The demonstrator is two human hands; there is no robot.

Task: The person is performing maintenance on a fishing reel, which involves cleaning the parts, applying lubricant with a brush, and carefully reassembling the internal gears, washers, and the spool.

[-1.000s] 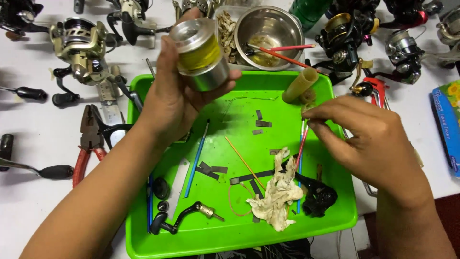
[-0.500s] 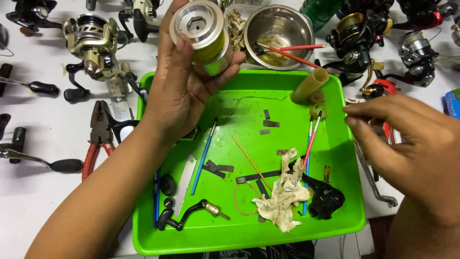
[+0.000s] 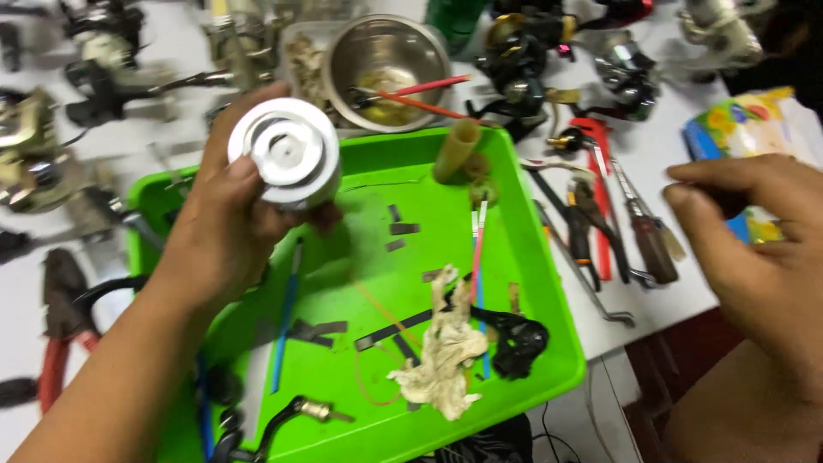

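My left hand [image 3: 225, 230] grips a silver fishing-reel spool [image 3: 285, 163], its round end turned toward the camera, above the back left of a bright green tray [image 3: 549, 343]. My right hand [image 3: 754, 249] hovers off the tray's right side, over the table edge near a colourful packet [image 3: 754, 129]; its fingers are loosely curled and hold nothing. On the tray lie a dirty crumpled rag [image 3: 441, 351], a black reel part [image 3: 514, 339], thin brushes [image 3: 476, 249], a yellowish tube [image 3: 456, 150] and small dark strips.
Behind the tray stands a steel bowl [image 3: 387, 60] with red sticks in it. Several fishing reels [image 3: 531, 60] line the back of the white table. Screwdrivers and pliers [image 3: 600, 214] lie right of the tray, red-handled pliers [image 3: 56, 343] at the left.
The view has swung right. My left hand has turned the spool end-on to the camera. My right hand has moved away from the tray to the right, toward the packet.
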